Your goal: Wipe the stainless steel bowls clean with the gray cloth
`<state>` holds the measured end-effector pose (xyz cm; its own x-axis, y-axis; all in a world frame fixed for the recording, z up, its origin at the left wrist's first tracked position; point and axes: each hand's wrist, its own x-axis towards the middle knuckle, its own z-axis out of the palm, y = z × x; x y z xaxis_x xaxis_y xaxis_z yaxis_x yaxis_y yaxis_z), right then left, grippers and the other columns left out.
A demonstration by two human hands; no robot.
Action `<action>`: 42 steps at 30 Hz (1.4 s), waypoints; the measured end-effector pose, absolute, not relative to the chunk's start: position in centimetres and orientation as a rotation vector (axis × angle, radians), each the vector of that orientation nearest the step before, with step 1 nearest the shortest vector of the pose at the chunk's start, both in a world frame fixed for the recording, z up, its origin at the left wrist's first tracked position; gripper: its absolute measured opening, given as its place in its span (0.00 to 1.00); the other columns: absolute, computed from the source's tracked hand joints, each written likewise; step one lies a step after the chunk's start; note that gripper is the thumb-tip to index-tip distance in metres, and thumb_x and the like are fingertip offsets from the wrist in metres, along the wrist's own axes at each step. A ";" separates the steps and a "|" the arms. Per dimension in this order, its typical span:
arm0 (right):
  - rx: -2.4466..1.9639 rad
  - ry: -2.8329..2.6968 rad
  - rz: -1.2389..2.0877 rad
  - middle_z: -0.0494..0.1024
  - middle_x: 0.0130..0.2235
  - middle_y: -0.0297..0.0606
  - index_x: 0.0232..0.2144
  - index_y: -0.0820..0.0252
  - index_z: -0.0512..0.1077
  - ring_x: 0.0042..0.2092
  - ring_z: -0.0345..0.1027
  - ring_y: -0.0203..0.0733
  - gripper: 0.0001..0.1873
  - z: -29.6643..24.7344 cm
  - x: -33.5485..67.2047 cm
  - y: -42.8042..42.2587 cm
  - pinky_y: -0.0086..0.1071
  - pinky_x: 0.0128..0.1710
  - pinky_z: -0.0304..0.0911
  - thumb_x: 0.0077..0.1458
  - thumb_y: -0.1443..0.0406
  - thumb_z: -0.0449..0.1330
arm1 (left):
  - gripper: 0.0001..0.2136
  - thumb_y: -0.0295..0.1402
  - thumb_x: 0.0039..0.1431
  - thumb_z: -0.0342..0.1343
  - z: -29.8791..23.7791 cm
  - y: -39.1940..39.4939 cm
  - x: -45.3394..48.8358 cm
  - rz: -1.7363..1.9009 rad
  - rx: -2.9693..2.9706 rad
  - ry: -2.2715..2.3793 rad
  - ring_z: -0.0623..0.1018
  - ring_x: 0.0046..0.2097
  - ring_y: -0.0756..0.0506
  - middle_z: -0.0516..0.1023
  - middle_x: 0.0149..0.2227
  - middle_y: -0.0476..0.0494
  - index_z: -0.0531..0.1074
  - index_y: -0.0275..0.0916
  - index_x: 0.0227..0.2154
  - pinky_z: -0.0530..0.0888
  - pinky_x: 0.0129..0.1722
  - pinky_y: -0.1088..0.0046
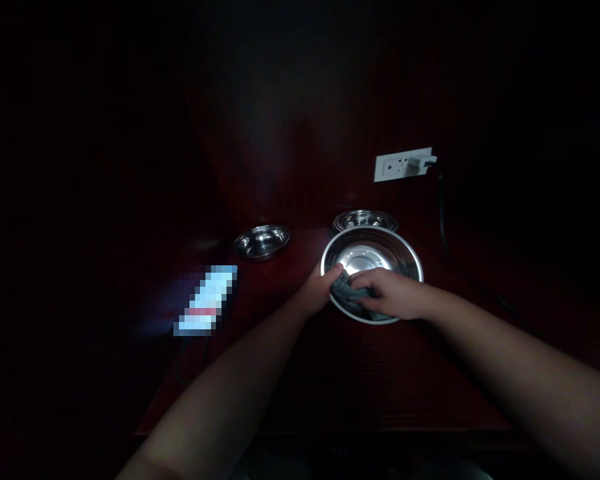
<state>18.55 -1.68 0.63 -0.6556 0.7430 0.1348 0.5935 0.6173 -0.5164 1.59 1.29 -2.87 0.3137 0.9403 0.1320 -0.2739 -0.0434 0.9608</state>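
At far left, a bright, pixelated device [205,300] lies slanted near the left edge of the dark red table [355,387], with a thin cable [181,363] below it by that edge. Just beyond and to the right sits a small steel bowl [263,245], upright; a strip of tabletop separates it from the device, and a wider stretch runs from it to the large bowl.

The left hand [316,290] is clamped on the left rim of the large steel bowl [397,257], thumb over the edge. Inside, against the near-left wall, is a dark patterned cloth [345,288]. The right hand [397,293], fingers bent, reaches over the near-right rim and is closed on the cloth. I cannot tell whether the bowl touches the table. Its far rim overlaps a shallow steel dish [365,217] behind, so any gap there is hidden. Tabletop extends from the bowl's near rim to the front edge.

Farther right, a white wall socket [390,167] holds a plug [420,162], whose dark cord [441,207] hangs behind the bowl's right side.
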 end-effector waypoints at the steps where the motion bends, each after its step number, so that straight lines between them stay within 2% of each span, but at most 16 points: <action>1: -1.096 -2.538 0.612 0.75 0.32 0.37 0.28 0.60 0.73 0.34 0.67 0.39 0.06 0.8 18.7 -1.7 0.33 0.37 0.60 0.49 0.68 0.55 | 0.20 0.38 0.49 0.60 -2.8 1.3 1.6 1.156 1.214 0.738 0.75 0.46 0.40 0.79 0.35 0.43 0.71 0.36 0.46 0.67 0.51 0.60; 6: -1.364 -2.561 0.571 0.77 0.34 0.38 0.28 0.59 0.74 0.35 0.68 0.40 0.07 1.2 19.2 -1.8 0.32 0.36 0.61 0.44 0.70 0.56 | 0.20 0.35 0.50 0.58 -2.6 1.6 1.8 1.234 1.198 0.749 0.75 0.46 0.41 0.78 0.38 0.43 0.69 0.37 0.48 0.68 0.49 0.63; 10: -1.492 -2.526 0.441 0.78 0.35 0.40 0.30 0.60 0.74 0.36 0.69 0.42 0.09 1.1 19.3 -1.7 0.32 0.38 0.61 0.43 0.69 0.57 | 0.21 0.38 0.50 0.58 -2.8 2.2 1.5 1.243 1.205 0.690 0.75 0.47 0.41 0.77 0.43 0.41 0.68 0.36 0.48 0.68 0.50 0.63; 15: -1.399 -2.489 0.443 0.77 0.33 0.40 0.29 0.60 0.73 0.33 0.68 0.41 0.06 0.3 19.6 -1.2 0.33 0.35 0.61 0.46 0.66 0.58 | 0.23 0.43 0.50 0.59 -2.9 2.3 1.0 1.195 1.251 0.653 0.73 0.50 0.40 0.75 0.46 0.40 0.67 0.37 0.48 0.66 0.52 0.62; 20: -1.194 -2.443 0.446 0.75 0.35 0.39 0.34 0.61 0.71 0.37 0.67 0.41 0.08 -0.5 19.7 -0.4 0.34 0.39 0.60 0.50 0.64 0.57 | 0.33 0.35 0.44 0.65 -2.6 1.6 1.0 1.058 1.355 0.522 0.70 0.54 0.40 0.72 0.51 0.40 0.60 0.39 0.54 0.64 0.55 0.61; 23: -1.099 -2.425 0.442 0.74 0.36 0.39 0.35 0.61 0.69 0.38 0.67 0.40 0.07 -0.7 19.6 -0.1 0.34 0.40 0.60 0.52 0.66 0.56 | 0.37 0.31 0.42 0.66 -2.8 1.3 1.2 1.029 1.345 0.508 0.71 0.52 0.41 0.72 0.49 0.41 0.57 0.41 0.56 0.65 0.54 0.60; 27: -1.120 -2.435 0.361 0.73 0.35 0.40 0.34 0.61 0.70 0.37 0.65 0.41 0.06 -0.7 19.5 -0.1 0.35 0.38 0.60 0.51 0.67 0.58 | 0.35 0.28 0.41 0.63 -3.2 1.5 1.4 1.047 1.224 0.621 0.73 0.48 0.41 0.74 0.44 0.43 0.58 0.41 0.54 0.68 0.50 0.58; 33: -1.231 -2.512 0.246 0.73 0.37 0.41 0.29 0.59 0.71 0.41 0.67 0.44 0.02 -0.5 20.0 0.3 0.37 0.43 0.61 0.50 0.67 0.58 | 0.36 0.25 0.36 0.59 -3.4 1.9 1.6 1.091 1.162 0.670 0.73 0.46 0.41 0.73 0.44 0.44 0.58 0.42 0.54 0.69 0.48 0.58; 42: -1.344 -2.498 0.236 0.75 0.36 0.42 0.30 0.60 0.73 0.39 0.68 0.45 0.04 -0.7 20.4 0.5 0.37 0.41 0.62 0.49 0.66 0.59 | 0.36 0.27 0.38 0.60 -3.4 2.1 1.5 1.028 1.151 0.698 0.75 0.42 0.40 0.72 0.45 0.42 0.57 0.44 0.54 0.72 0.42 0.54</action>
